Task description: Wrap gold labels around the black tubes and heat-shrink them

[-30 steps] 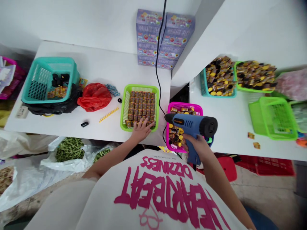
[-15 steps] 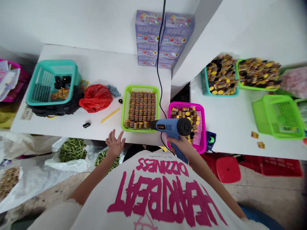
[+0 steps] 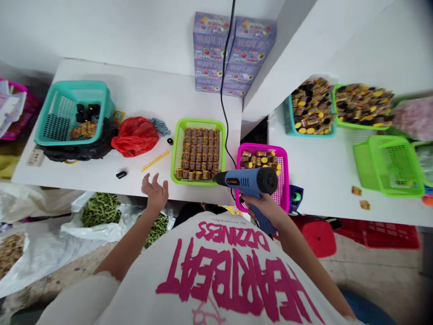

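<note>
Blue heat gun (image 3: 248, 180), stiff, fairly light, best held by handle: yr right hand (image 3: 264, 211) has fingers wrapped round it, over pink basket (image 3: 284, 180); left hand (image 3: 155, 193) well left of basket, fingers spread wide.

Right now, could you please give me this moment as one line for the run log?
left hand: open, empty, nearest lime-green basket | right hand: grips blue glue gun | gun: above magenta basket
</note>
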{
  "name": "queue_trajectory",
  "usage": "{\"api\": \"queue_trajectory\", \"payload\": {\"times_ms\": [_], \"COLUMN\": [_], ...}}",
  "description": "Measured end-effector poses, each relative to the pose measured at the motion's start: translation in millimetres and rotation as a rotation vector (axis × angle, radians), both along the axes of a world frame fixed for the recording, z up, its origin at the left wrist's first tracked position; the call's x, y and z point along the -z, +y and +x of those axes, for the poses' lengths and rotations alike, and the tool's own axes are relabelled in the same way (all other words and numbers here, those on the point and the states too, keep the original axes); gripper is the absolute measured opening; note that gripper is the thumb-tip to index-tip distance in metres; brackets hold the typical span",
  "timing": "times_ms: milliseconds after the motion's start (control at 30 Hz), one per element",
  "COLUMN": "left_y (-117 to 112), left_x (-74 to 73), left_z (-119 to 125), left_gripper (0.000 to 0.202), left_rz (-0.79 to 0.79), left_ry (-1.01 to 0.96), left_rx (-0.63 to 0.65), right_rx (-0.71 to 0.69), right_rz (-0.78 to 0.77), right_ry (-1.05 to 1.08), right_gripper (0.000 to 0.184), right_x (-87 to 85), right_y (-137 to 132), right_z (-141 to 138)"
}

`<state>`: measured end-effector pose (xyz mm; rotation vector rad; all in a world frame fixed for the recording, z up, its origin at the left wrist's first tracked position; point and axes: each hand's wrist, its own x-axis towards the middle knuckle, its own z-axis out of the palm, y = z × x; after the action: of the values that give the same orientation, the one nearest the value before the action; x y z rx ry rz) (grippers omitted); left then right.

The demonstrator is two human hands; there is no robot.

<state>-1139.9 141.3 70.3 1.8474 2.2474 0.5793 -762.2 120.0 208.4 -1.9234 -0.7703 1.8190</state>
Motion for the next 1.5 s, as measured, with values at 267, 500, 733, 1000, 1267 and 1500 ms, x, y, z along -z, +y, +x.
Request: {"api": "queue_trajectory", "payload": {"times_ms": [267, 500, 733, 1000, 1267, 1500], "left_y": [46, 31, 0, -17, 40, 57], "left_x": [-13.6, 1.8, -3.0, -7.9, -17.1, -3.5], "left_z": [109, 143, 72, 18, 46, 117], "left_gripper": [0.046, 0.046, 0.044, 0.063, 0.054, 0.091], "left_rz": [-0.204, -0.296, -0.275, -0.153, -0.274, -0.472], "left_ry": [0.063, 0.063, 0.068, 0.023, -0.014, 0.089], "left_rx": [0.448, 0.616, 0.435, -0.024, 0.259, 0.189], "right_rx": [0.299, 0.288, 0.165, 0.066, 0.008, 0.290], "right_rz": [0.071, 0.087, 0.033, 0.037, 0.088, 0.257], "right_ry": [0.012, 0.043, 0.047, 0.066, -0.037, -0.190], "right_gripper": [0.032, 0.031, 0.028, 0.021, 0.020, 0.024], "right_x": [-15.4, -15.5, 2.4, 14.2, 4.1, -23.1], "right_y": [-18, -26, -15, 5, -7, -27], "right_z": [20, 22, 3, -12, 4, 15]}}
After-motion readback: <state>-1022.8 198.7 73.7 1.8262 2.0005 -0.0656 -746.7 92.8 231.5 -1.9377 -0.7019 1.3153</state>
